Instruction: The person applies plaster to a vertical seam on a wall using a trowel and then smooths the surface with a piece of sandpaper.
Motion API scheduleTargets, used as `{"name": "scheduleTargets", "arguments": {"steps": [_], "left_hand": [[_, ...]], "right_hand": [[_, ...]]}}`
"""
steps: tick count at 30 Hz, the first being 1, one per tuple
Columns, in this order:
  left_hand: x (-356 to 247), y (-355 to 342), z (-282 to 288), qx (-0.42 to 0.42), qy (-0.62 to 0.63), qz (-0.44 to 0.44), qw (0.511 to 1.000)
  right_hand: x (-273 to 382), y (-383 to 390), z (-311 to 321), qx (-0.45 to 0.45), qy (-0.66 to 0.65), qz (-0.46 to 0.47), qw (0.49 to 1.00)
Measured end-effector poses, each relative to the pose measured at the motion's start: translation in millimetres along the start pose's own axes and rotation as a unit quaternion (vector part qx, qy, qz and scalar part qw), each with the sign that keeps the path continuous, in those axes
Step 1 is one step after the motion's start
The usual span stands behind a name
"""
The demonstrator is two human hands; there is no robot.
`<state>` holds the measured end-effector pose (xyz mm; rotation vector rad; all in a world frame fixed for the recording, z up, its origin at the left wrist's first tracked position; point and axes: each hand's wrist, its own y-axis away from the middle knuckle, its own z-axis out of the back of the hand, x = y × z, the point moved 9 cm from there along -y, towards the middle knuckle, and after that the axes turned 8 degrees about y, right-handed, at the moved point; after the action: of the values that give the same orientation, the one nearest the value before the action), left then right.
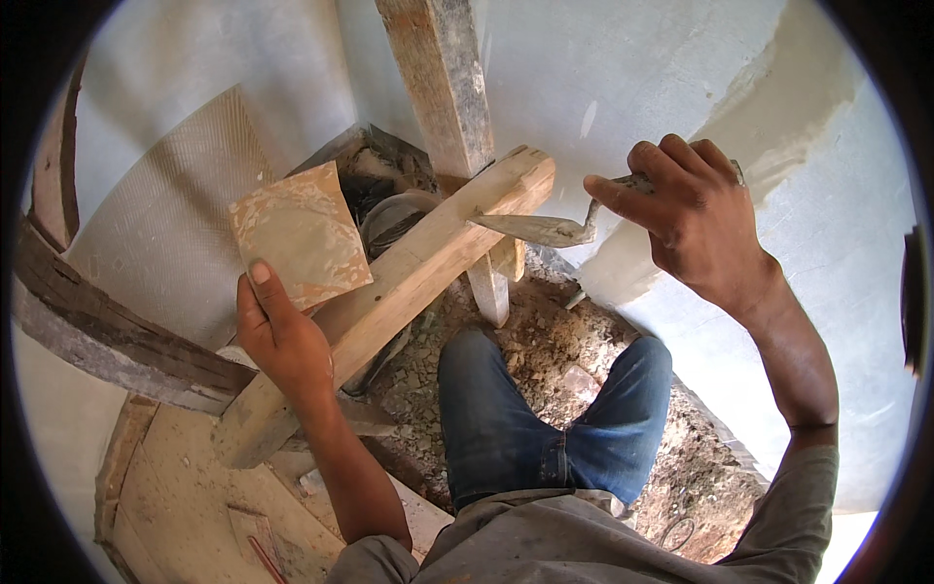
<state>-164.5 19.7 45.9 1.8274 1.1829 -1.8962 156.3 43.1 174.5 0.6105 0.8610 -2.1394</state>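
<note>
My left hand (284, 341) grips the lower left corner of a square tile (297, 224), thumb on the face turned up, which is smeared with grey paste over an orange-tan ground. My right hand (700, 209) is closed on the handle of a trowel (545, 229), held at right with its grey-coated blade pointing left over a pale wooden beam (418, 282). I cannot tell whether the blade touches the beam. The beam runs diagonally beneath the tile, and its upper end meets a wooden post (448, 97).
Dark curved timber (117, 331) at left, a comb-patterned wall patch (156, 253), a pale wall (827, 273) with a grey band on the right, a partly hidden bucket (394, 219) behind the beam, rubble floor (696, 467) around my knees, and boards (185, 487) at lower left.
</note>
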Motion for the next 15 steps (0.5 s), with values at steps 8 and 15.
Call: {"name": "scheduleTargets", "arguments": {"steps": [8,15], "left_hand": [[3,-1,2,-0.004,-0.004,0.004,1.000],[1,0,9,0.002,-0.016,0.018,1.000]], "right_hand": [[8,4,7,0.031,-0.015,0.045,0.998],[-23,64,-41,0.166,-0.489,-0.158,0.842]]}}
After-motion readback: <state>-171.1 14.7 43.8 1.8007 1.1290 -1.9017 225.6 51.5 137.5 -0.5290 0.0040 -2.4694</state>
